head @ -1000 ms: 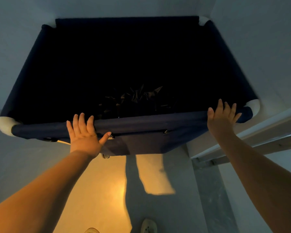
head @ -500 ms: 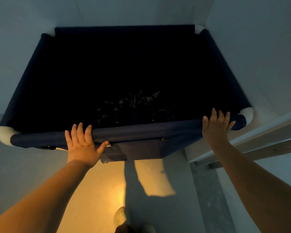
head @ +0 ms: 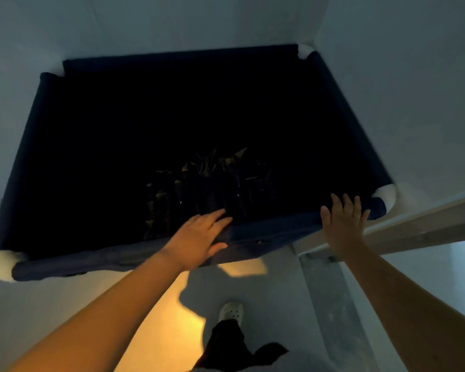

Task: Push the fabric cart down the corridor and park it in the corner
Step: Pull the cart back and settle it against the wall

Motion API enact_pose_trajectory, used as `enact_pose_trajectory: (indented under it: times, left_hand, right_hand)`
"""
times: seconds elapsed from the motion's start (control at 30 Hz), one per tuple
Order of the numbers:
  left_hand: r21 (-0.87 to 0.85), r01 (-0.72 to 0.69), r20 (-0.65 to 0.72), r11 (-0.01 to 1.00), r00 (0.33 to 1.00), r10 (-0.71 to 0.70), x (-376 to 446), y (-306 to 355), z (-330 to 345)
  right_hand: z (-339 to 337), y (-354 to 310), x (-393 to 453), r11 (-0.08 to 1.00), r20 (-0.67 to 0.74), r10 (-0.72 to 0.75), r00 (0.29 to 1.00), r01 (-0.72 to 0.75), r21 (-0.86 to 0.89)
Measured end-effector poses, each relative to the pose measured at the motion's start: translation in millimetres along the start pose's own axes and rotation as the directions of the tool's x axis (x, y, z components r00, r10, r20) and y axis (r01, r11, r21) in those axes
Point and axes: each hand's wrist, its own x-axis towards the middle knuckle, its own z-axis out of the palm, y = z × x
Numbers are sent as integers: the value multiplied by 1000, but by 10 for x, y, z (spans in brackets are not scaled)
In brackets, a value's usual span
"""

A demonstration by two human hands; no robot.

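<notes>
The dark blue fabric cart (head: 65,264), with white corner caps, fills the middle of the head view, its far side close to the pale walls of a corner. Dark crumpled fabric (head: 212,183) lies inside it. My left hand (head: 196,237) lies flat over the near rim, fingers spread and pointing right, near the rim's middle. My right hand (head: 341,221) presses flat against the near rim close to the near right corner cap (head: 385,196). Neither hand is wrapped around the rim.
Pale walls (head: 400,89) meet in a corner just behind the cart's far right cap. A light door frame (head: 427,224) runs along the right. My shoe (head: 231,312) is on the grey floor below, beside a warm patch of light (head: 177,318).
The cart has turned and moved further into the corner. My left hand has slid right along the near rim toward its middle. My foot has stepped forward.
</notes>
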Motion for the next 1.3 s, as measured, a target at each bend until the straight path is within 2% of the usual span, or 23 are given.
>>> enact_pose_trajectory:
  times: [0.07, 0.13, 0.2, 0.27, 0.53, 0.77, 0.97, 1.17, 1.23, 1.3]
  left_hand:
    - [-5, -130, 98, 992, 987, 130, 364, 77, -62]
    - [-35, -210, 95, 977, 973, 212, 562, 191, -64]
    - [-94, -229, 71, 969, 969, 236, 594, 236, -21]
    - [-111, -211, 48, 971, 975, 217, 578, 228, 21]
    - [-126, -201, -90, 972, 978, 190, 576, 195, 66]
    - [-89, -208, -120, 974, 973, 197, 598, 192, 125]
    - [-70, -196, -107, 978, 976, 188, 605, 187, 130]
    - [-90, -156, -88, 984, 985, 149, 544, 193, 32]
    - [-102, -79, -42, 992, 996, 75, 487, 163, -17]
    - [-65, 12, 63, 998, 998, -8, 403, 131, -110]
  right_hand:
    - [0, 4, 12, 1000, 21, 13, 1000, -12, -18]
    - [-28, 3, 40, 998, 51, 42, 998, -39, -48]
    - [-57, -12, 61, 996, 107, 67, 992, -61, -66]
    - [-78, -35, 69, 995, 130, 76, 989, -67, -74]
    - [-65, -56, 42, 995, 76, 70, 995, -64, -77]
    - [14, -31, 54, 996, 12, 54, 998, -53, -73]
    - [26, -23, 54, 993, 28, 54, 998, -51, -104]
    - [-110, -94, -3, 987, 114, 74, 991, -56, -150]
    - [-181, -201, -49, 993, 209, 56, 976, -33, -113]
    - [-273, -347, -102, 988, 330, -39, 943, 86, -129]
